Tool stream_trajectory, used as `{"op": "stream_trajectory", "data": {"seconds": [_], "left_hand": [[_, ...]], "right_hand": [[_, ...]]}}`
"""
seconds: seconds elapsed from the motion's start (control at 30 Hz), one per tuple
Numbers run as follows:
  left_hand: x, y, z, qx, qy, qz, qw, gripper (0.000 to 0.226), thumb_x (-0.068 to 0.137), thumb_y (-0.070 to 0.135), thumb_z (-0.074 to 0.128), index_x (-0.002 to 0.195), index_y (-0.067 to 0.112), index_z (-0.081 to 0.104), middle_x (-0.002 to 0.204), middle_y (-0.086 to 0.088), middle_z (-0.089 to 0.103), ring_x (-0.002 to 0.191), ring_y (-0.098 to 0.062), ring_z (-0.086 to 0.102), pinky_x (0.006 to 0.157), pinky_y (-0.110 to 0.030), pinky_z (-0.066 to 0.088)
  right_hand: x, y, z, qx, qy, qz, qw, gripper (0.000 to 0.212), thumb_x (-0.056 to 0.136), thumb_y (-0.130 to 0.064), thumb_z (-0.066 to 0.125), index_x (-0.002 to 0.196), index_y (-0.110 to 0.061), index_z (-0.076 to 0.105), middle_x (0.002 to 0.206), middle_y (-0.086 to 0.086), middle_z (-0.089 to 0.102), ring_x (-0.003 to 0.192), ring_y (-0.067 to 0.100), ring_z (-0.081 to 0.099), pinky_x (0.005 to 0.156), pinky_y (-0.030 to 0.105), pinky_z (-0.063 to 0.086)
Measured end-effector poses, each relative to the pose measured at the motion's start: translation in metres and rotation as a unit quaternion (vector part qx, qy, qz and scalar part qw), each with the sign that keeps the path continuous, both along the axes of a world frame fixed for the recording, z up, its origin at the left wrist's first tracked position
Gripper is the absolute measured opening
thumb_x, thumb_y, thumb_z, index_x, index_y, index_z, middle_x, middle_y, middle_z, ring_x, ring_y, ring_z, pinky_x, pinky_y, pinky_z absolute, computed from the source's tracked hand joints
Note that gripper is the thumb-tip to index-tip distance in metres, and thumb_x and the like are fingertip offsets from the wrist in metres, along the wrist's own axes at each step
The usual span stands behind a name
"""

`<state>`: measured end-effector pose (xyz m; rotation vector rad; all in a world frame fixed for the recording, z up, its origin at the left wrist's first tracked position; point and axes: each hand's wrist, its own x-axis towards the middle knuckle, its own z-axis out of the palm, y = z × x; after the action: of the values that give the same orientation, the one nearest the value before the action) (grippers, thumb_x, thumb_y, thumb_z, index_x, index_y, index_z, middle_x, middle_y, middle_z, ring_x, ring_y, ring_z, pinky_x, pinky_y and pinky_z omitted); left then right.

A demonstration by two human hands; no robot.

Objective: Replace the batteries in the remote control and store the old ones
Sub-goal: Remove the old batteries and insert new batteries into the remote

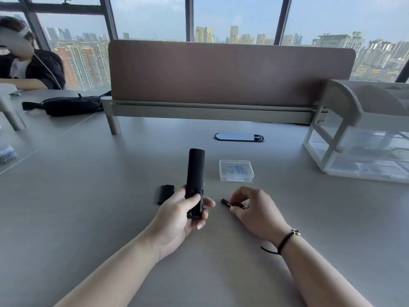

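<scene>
My left hand (179,214) grips the lower end of a black remote control (195,173), which points away from me with its open battery bay facing up. The remote's black battery cover (164,194) lies flat on the grey table (88,196), just left of that hand. My right hand (252,209) rests on the table to the right, its fingertips pinching a dark battery (230,204) that lies on the surface. A small clear plastic case (236,171) with blue-white contents sits closed beyond the right hand.
A brown desk divider (230,72) stands across the back. A cable port (239,137) is set into the table behind the remote. A clear organiser rack (363,138) stands at the right. A black pouch (70,105) and a seated person (26,63) are at the far left.
</scene>
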<state>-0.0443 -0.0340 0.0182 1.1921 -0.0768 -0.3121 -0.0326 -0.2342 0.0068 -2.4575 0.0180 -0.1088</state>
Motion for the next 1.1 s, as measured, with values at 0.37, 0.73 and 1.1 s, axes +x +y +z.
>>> {"op": "stream_trajectory", "data": {"seconds": [0.37, 0.73, 1.1], "left_hand": [[0.005, -0.001, -0.002, -0.009, 0.04, 0.021, 0.999, 0.023, 0.102, 0.023, 0.045, 0.118, 0.009, 0.052, 0.078, -0.018, 0.059, 0.056, -0.023, 0.05, 0.046, -0.029, 0.034], [0.001, -0.002, -0.001, 0.04, 0.008, 0.018, 0.999, 0.02, 0.084, 0.022, 0.071, 0.068, 0.015, 0.062, 0.064, -0.008, 0.053, 0.05, -0.018, 0.044, 0.044, -0.026, 0.03], [-0.004, 0.001, 0.009, -0.026, 0.09, -0.019, 0.995, 0.012, 0.078, 0.017, 0.065, 0.086, 0.008, 0.063, 0.069, -0.012, 0.061, 0.048, -0.017, 0.043, 0.048, -0.028, 0.025]], "right_hand": [[-0.002, 0.001, 0.002, 0.02, -0.04, 0.026, 0.999, 0.018, 0.082, -0.024, 0.07, 0.091, -0.036, 0.062, 0.084, -0.016, 0.066, 0.068, 0.0, 0.055, 0.07, 0.031, 0.053], [-0.019, 0.022, 0.018, 0.449, 0.031, 0.112, 0.886, 0.026, 0.089, 0.012, 0.062, 0.105, -0.007, 0.07, 0.077, 0.012, 0.066, 0.062, 0.023, 0.071, 0.065, 0.029, 0.06], [-0.022, 0.028, 0.016, 0.468, 0.052, 0.131, 0.873, 0.024, 0.09, 0.01, 0.061, 0.106, -0.005, 0.07, 0.093, 0.021, 0.067, 0.069, 0.022, 0.072, 0.071, 0.031, 0.06]]}}
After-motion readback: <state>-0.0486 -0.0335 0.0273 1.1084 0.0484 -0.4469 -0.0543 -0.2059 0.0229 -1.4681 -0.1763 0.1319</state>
